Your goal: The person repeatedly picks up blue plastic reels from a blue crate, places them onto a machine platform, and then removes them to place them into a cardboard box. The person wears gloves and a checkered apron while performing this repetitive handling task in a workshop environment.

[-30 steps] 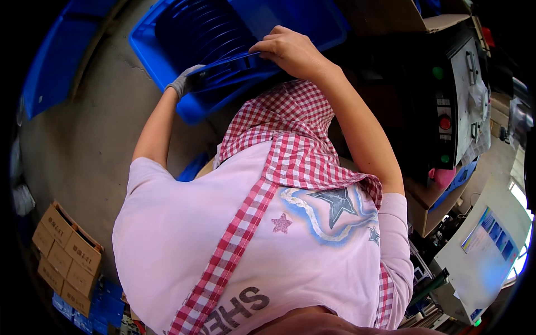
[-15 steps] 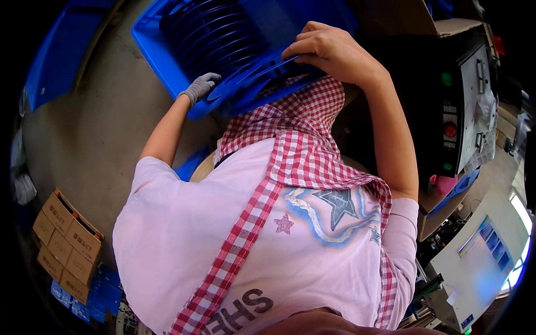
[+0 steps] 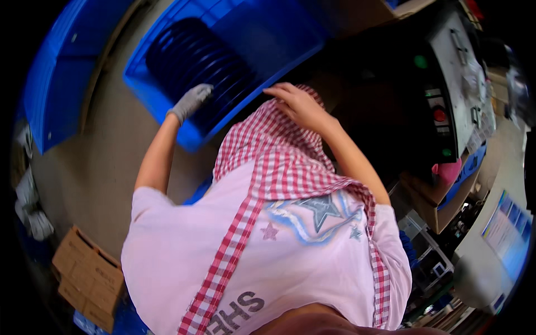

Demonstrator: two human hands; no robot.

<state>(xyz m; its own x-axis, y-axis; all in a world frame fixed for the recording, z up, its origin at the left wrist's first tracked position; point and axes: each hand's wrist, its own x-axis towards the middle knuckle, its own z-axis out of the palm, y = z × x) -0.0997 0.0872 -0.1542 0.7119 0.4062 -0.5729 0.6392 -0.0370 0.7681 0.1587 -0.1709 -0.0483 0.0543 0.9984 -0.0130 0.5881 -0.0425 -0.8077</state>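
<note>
Right hand (image 3: 298, 106) pulled back over checked apron (image 3: 290, 173) since last frame, fingers loosely open.
Dark-blue discs (image 3: 209, 64) in a row inside blue bin (image 3: 191, 137); gloved left hand (image 3: 192, 100) above them, grip can't tell. Bin's near wall separates right hand from discs; black machine (image 3: 410, 106) off right.
</note>
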